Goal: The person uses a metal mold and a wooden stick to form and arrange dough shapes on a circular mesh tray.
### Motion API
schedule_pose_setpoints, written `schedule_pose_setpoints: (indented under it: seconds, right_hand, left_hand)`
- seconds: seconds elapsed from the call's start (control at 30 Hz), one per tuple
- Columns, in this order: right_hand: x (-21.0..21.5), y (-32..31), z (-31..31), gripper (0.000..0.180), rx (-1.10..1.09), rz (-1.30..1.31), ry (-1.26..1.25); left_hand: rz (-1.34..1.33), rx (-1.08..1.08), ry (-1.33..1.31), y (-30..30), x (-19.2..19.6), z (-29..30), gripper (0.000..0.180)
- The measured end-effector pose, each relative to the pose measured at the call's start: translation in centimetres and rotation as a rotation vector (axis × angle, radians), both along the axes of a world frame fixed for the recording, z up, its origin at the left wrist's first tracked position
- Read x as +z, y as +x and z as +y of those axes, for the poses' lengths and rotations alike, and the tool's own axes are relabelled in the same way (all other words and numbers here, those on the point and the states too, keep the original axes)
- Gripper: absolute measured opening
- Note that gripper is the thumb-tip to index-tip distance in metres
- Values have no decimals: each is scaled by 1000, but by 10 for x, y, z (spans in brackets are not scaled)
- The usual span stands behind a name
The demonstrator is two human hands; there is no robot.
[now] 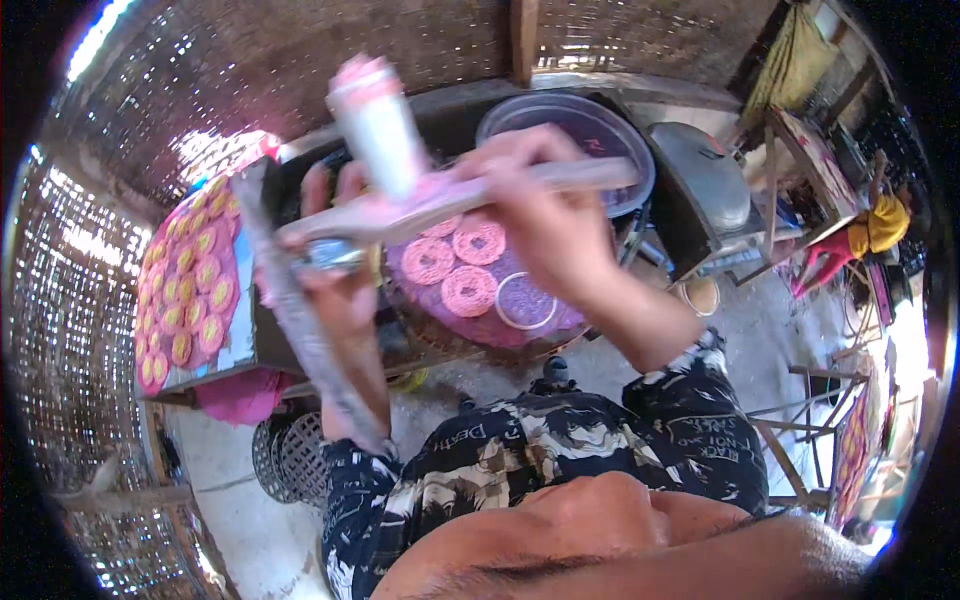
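My right hand (pixel 550 200) grips a wooden bar (pixel 440 208) held level across the front of me. A white cylindrical plunger (pixel 385 135), smeared with pink dough at its tip, stands up from that bar. My left hand (pixel 345 295) is closed around a shiny metal cylinder (pixel 335 253) on a second, long bar (pixel 315 330) that slants down toward my left forearm. Both bars are blurred. Below the hands, several pink lacy rounds (pixel 468 290) and a white ring (pixel 525 302) lie on a purple round surface (pixel 500 335).
At left, a table holds many pink rounds with yellowish middles (pixel 185 290). Behind stands a clear plastic tub (pixel 640 165), with a large metal lid (pixel 700 175) to its right. A dark perforated basket (pixel 290 455) sits on the floor. Far right is another person in yellow (pixel 880 222).
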State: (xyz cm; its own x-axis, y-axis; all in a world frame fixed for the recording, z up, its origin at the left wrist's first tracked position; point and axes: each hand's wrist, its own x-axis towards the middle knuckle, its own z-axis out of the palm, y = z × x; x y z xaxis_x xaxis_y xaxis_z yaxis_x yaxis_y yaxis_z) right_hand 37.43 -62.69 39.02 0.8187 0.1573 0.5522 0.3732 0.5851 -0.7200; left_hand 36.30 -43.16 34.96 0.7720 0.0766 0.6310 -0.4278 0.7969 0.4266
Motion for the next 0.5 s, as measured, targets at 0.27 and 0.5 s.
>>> schedule_pose_setpoints:
  seconds: [0.27, 0.5]
  right_hand:
    - [-12, 101, -44, 48, 93, -291, -587]
    - [-227, 248, -135, 44, 121, 257, -1523]
  left_hand:
    - [-23, 130, -253, -71, -42, 95, 35]
    - [83, 902, -421, -188, -100, 76, 43]
